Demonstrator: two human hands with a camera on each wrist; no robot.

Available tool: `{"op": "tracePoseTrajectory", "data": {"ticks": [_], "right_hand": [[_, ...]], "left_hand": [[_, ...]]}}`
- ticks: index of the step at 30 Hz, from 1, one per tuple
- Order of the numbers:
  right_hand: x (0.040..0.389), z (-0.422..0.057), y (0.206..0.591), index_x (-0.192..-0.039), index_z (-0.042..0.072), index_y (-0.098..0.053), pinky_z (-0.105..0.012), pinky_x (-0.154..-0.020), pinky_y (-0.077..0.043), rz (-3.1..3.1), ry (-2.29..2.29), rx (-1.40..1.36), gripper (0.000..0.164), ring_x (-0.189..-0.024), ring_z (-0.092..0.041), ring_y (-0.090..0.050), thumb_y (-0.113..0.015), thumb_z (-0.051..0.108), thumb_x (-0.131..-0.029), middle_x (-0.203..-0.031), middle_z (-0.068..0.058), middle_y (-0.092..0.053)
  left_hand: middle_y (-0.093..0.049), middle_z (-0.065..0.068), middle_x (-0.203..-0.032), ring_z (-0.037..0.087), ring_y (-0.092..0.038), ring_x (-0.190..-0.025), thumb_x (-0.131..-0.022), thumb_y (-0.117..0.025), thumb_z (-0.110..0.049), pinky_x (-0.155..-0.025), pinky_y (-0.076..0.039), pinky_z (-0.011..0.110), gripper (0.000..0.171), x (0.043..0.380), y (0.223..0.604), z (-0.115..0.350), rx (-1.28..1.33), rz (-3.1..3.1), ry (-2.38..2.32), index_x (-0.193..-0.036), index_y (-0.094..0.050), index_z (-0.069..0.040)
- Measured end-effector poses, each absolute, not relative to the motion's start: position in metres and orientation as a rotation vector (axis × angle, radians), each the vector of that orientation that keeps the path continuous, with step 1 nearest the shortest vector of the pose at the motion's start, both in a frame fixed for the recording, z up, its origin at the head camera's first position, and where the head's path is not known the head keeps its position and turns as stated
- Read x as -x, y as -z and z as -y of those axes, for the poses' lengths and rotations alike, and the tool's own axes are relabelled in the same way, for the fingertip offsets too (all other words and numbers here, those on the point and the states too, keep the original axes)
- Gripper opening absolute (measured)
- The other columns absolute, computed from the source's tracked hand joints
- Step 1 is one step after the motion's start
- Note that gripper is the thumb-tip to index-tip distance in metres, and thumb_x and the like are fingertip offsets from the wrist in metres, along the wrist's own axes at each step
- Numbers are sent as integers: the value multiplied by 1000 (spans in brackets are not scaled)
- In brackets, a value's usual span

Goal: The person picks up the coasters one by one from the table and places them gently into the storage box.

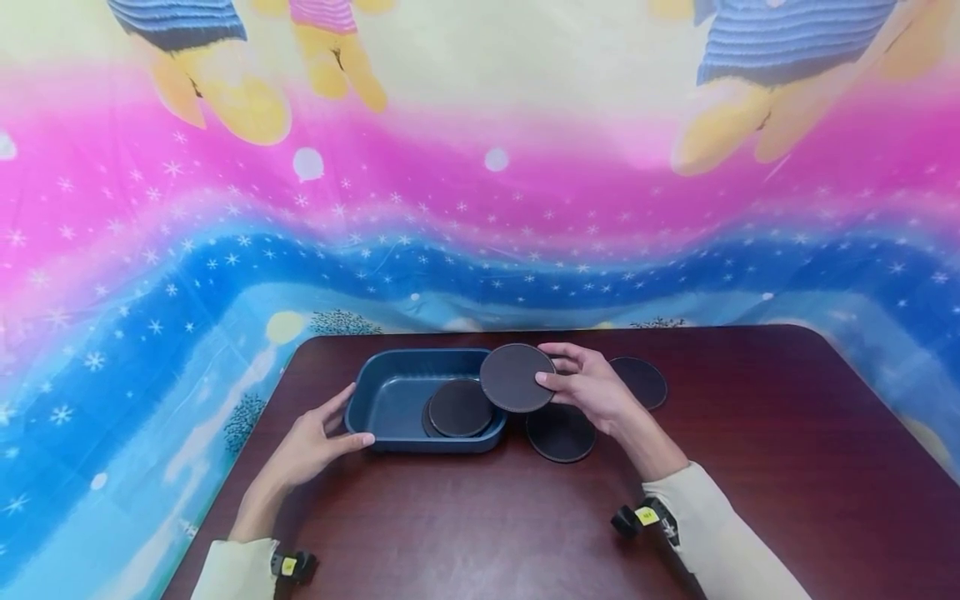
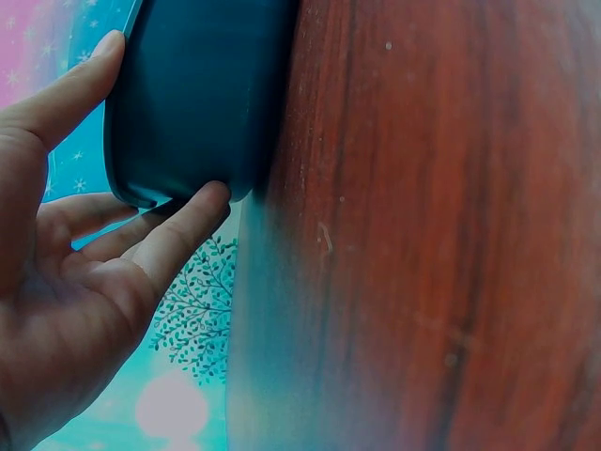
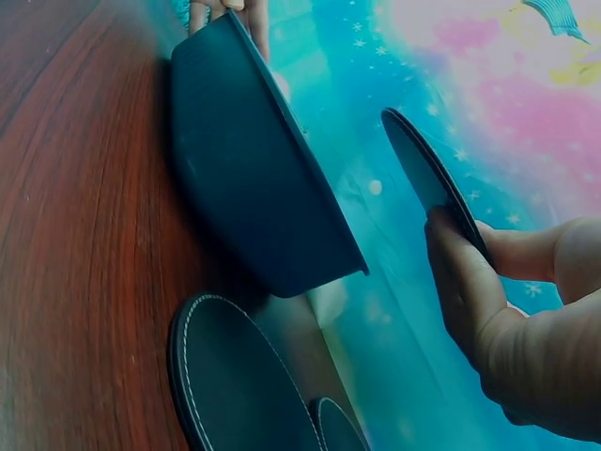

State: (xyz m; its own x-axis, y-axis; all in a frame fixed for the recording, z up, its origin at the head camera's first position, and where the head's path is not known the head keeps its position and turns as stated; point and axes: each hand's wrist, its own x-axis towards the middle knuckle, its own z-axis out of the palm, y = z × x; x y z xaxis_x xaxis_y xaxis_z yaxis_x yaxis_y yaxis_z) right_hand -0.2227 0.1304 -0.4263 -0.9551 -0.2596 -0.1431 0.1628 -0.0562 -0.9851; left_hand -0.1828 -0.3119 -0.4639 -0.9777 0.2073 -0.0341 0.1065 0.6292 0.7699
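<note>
A dark blue-grey rectangular plastic tub point(image 1: 390, 444) stands on the table. My left hand point(image 1: 313, 444) grips its left end, with the thumb on the near rim and the fingers round the left side. In the left wrist view, the hand point(image 2: 89, 254) touches the tub's wall point(image 2: 188, 103). My right hand point(image 1: 588, 385) pinches a round dark coaster point(image 1: 517, 379) by its right edge, thumb on top, over the tub's right end. The right wrist view shows this coaster point(image 3: 432, 174) tilted, off the table. Inside the tub, dark coasters point(image 1: 461, 407) lie stacked at the right.
One stitched coaster point(image 1: 561, 435) lies on the table right of the tub. Another coaster point(image 1: 642, 383) is farther back, partly behind my right hand. The reddish-brown table point(image 1: 465, 525) ends at a printed cloth backdrop point(image 1: 465, 233) behind it.
</note>
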Motion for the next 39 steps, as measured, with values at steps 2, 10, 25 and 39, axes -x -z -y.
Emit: {"op": "tracePoseTrajectory", "data": {"ticks": [2, 10, 25, 39], "right_hand": [[223, -128, 427, -161, -2, -42, -28, -84, -66, -1925, 2099, 102, 63, -89, -12, -79, -67, -2, -103, -120, -9, -69], [226, -117, 430, -160, -1, -44, -28, -82, -66, -1897, 2125, 101, 62, -88, -11, -79, -66, -5, -102, -116, -6, -71], [230, -101, 434, -158, 1, -48, -27, -79, -66, -1898, 2110, 85, 59, -86, -11, -79, -67, -4, -102, -118, -9, -70], [231, -92, 435, -157, 3, -50, -27, -81, -66, -1917, 2065, 88, 57, -88, -12, -79, -69, 0, -103, -124, -15, -71]], "left_hand": [[-46, 27, -165, 45, -48, -150, -96, -83, -35, -106, -59, 54, 98, 183, 464, 312, -261, -2727, -1276, -172, -26, -10], [-45, 27, -166, 45, -49, -150, -96, -83, -35, -107, -58, 55, 98, 183, 464, 312, -268, -2724, -1284, -172, -26, -10], [-45, 27, -166, 45, -50, -150, -95, -84, -37, -107, -58, 54, 99, 182, 464, 312, -266, -2727, -1286, -172, -27, -10], [-43, 26, -168, 45, -49, -150, -95, -84, -37, -107, -58, 54, 99, 184, 465, 313, -267, -2722, -1284, -172, -26, -11]]}}
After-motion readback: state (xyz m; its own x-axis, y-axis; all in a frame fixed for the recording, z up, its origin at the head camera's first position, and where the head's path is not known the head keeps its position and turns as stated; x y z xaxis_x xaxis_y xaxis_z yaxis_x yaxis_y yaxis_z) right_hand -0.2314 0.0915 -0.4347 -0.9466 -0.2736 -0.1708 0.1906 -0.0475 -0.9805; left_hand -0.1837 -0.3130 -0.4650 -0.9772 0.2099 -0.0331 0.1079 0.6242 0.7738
